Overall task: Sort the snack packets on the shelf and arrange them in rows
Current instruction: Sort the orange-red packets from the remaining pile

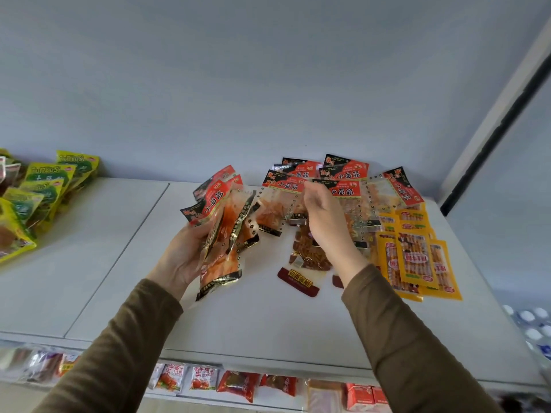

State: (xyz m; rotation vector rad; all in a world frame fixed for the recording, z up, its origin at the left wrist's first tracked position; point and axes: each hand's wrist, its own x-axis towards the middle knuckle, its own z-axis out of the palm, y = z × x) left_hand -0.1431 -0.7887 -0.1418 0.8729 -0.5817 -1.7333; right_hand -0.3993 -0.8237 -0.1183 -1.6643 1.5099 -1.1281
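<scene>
My left hand [182,257] grips a fanned bunch of red-and-black snack packets [222,222] above the white shelf [268,317]. My right hand [325,222] reaches over the pile at the back and pinches the top edge of a red-and-black packet [283,189]. More packets of this kind [343,174] lie overlapping against the back wall. Under my right wrist lies a dark brown packet with a maroon end [304,263]. Yellow packets [414,257] lie stacked at the right.
Green-and-yellow packets [44,189] are heaped at the shelf's left end. The lower shelf holds several red and white snack packs [238,383]. A dark upright post [492,129] runs along the right side. Bottle caps [533,326] show at lower right.
</scene>
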